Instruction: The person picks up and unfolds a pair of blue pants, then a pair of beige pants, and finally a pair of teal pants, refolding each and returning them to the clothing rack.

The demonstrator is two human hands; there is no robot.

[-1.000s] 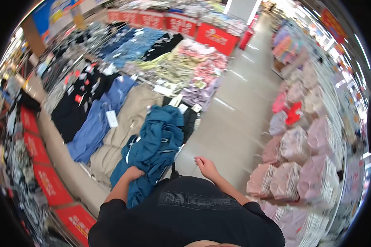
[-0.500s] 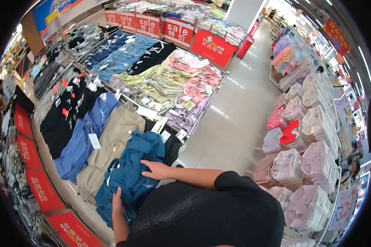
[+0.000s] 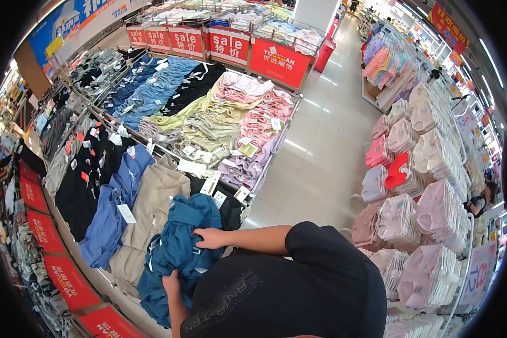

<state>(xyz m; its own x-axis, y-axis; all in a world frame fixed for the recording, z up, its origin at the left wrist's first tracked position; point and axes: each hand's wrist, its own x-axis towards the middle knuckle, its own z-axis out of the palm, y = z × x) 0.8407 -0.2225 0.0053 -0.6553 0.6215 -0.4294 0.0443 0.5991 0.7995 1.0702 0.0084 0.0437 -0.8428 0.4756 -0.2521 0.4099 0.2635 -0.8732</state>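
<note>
A crumpled teal garment [image 3: 177, 239] lies bunched against the front of the black shirt I wear, over the near edge of the clothing display. My right hand [image 3: 209, 238] pinches a fold on its upper right side, with the fingers pressed together. Lower down, my left hand [image 3: 172, 280] has its fingers closed round the cloth, and fabric hides some of the fingertips. Beside the teal garment lie beige trousers [image 3: 152, 197], and a blue garment [image 3: 112, 208] with a white tag is further left. Dark clothing [image 3: 231, 211] with tags shows behind my right hand.
Stacks of yellow [image 3: 211, 127], pink and denim clothes fill the display beyond. Red sale signs [image 3: 229, 46] line its far side. A tiled aisle [image 3: 304, 152] runs along the right, next to a rack of pale hanging clothes [image 3: 397, 217]. Red panels [image 3: 67, 281] border the left.
Both hands have closed on the teal cloth; before, their fingers were straighter and lay against it. The cloth between them is more gathered. The view has shifted slightly.
</note>
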